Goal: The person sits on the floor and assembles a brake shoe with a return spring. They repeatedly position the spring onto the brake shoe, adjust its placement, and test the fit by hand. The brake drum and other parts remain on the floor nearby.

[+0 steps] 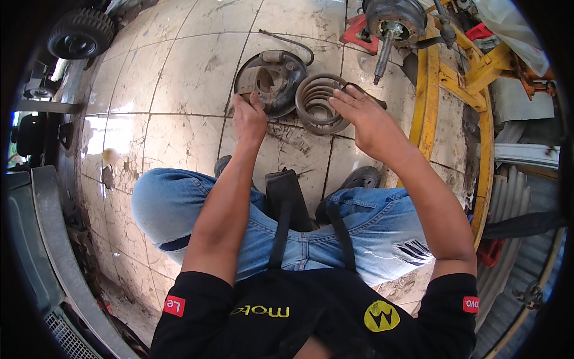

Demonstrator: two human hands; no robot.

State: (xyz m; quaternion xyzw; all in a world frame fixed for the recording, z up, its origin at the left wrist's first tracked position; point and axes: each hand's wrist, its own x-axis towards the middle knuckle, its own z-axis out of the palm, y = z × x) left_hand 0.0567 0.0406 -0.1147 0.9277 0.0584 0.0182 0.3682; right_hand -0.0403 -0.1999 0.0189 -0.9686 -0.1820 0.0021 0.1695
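A dark, round drum-brake backing plate lies on the tiled floor in front of me. Over its left part stands a curved brown brake shoe. My left hand closes its fingers and thumb on the shoe's near end. Just right of the plate sits a brownish coil spring, its rings facing up. My right hand is at the spring's right side, fingers stretched out and holding nothing. Whether its fingertips touch the spring I cannot tell. A thin dark hose or cable curves from the plate's far side.
A yellow metal frame runs along the right. At the far right, a drum and axle assembly stands by a red stand. A tyre is at the far left. A black strap or pouch hangs between my knees.
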